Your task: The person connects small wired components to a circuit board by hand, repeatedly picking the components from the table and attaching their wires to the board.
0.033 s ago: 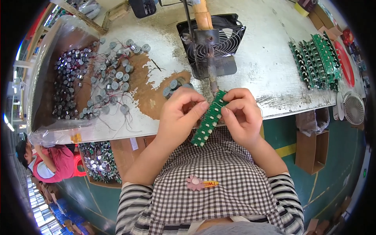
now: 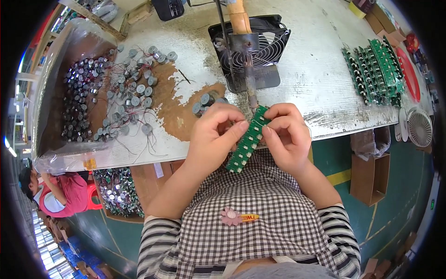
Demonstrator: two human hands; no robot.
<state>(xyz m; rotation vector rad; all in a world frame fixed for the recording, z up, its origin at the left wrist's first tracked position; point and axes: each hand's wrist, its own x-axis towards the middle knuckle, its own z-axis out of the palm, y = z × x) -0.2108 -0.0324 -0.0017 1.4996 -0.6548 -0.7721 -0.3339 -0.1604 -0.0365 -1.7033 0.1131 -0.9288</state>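
Note:
A strip of green circuit boards [image 2: 245, 148] with rows of small white parts slants in front of my apron. My left hand [image 2: 214, 137] is closed, its thumb and forefinger pinching at the strip's left edge; whatever lies behind those fingers is hidden. My right hand [image 2: 291, 139] grips the upper right edge between thumb and bent fingers. Just above the strip's top end is the tip of a soldering iron [image 2: 251, 86], fixed pointing down toward me. Several small round metal motors [image 2: 204, 103] lie just beyond my left hand.
A plastic-lined box [image 2: 51, 107] of motors stands at left, with loose wired motors [image 2: 139, 89] beside it. A black fan [image 2: 269, 44] sits behind the iron. Stacked green board strips [image 2: 378, 69] lie at right. Below the table are a parts box [image 2: 118, 193] and a seated person [image 2: 69, 193].

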